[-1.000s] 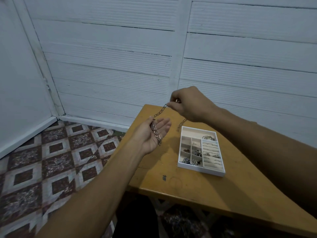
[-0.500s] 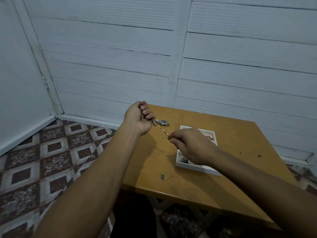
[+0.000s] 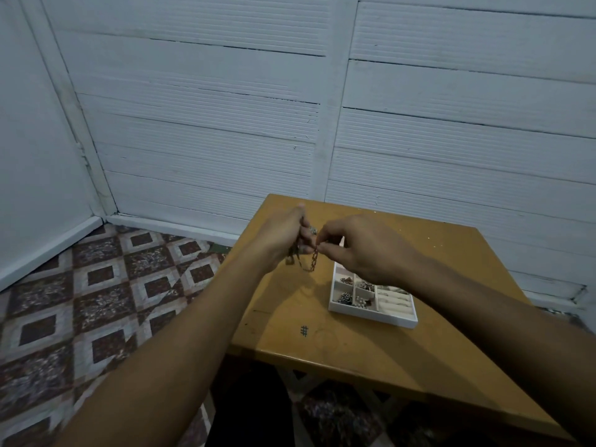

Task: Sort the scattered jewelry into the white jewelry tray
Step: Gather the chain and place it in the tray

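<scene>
Silver metal chain (image 3: 312, 261) made of small links hangs in a droopy loop between two hands, up in the air over the worktop (image 3: 354, 350). The left hand (image 3: 280, 240) has its fingers curled round one bunch of the chain, and a bit dangles below. The right hand (image 3: 361, 250) pinches the other end with its thumb and the tip of a finger (image 3: 324, 250). This hand covers the far end of the white jewelry tray (image 3: 371, 317). The tray sits flat on the worktop, just below and to the right of the chain. It has little square boxes with shiny bits (image 3: 345, 298) inside, and soft pale rolls (image 3: 395, 301) on its right side. The worktop is smooth yellow-brown wood with a small pen mark (image 3: 303, 331) (like a hash sign). Behind is a white plank wall (image 3: 225, 124), and the floor (image 3: 96, 301) has brown square tiles.
</scene>
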A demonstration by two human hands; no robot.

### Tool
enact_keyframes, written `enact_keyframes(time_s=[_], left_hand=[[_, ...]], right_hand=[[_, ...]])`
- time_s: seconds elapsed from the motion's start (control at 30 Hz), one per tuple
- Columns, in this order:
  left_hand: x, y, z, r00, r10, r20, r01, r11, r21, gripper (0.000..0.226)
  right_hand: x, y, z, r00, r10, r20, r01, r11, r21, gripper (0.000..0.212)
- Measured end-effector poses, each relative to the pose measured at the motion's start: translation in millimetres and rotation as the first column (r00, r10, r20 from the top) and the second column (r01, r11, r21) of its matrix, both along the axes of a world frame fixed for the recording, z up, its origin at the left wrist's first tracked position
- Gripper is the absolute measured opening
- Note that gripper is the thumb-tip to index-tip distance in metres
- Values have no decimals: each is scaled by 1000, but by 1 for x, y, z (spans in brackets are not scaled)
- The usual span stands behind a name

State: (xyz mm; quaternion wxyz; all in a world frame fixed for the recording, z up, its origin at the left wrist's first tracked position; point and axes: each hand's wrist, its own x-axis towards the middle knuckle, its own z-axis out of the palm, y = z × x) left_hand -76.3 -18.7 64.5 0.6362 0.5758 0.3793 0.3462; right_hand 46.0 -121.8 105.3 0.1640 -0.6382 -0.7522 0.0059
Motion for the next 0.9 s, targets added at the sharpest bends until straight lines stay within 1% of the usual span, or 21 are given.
enact_keyframes(time_s=[0.03,0.1,0.17,0.33,0.47,0.6,0.73,0.8,0.87,0.9], left_hand=[[2,-5,-7,999,-53,-14,52,998,-24,38],[4,-15,-19,988,-151,14,152,980,-126,36],[5,-22,-28,976,-212,39,216,954,-210,35],[7,-29,-36,962,-237,132,267,915,-303,44],[5,-29,-33,957,-248,147,283,911,-300,46],[5,-27,-35,965,-212,155,250,922,-295,41],[11,-28,-38,974,-88,210,150,942,-301,36],[14,-27,-39,964,-30,262,116,941,-319,38],[17,-28,-38,937,17,348,116,927,-358,44],[18,-28,-37,918,55,393,108,918,-381,46]], right_hand=[[0,4,3,1000,-11,2,11,1000,8,18],[4,12,5,999,-38,7,38,999,5,16],[10,18,3,998,-66,-1,66,998,-21,18],[22,22,-8,990,-128,-54,125,991,-52,16],[28,23,-12,980,-179,-83,177,984,-34,18],[33,23,-14,965,-217,-146,215,976,-26,15],[23,18,-14,950,-209,-234,224,974,39,11],[15,16,-18,945,-193,-265,215,975,56,8],[8,13,-26,933,-185,-309,210,976,50,2],[5,12,-30,922,-180,-343,207,977,44,3]])
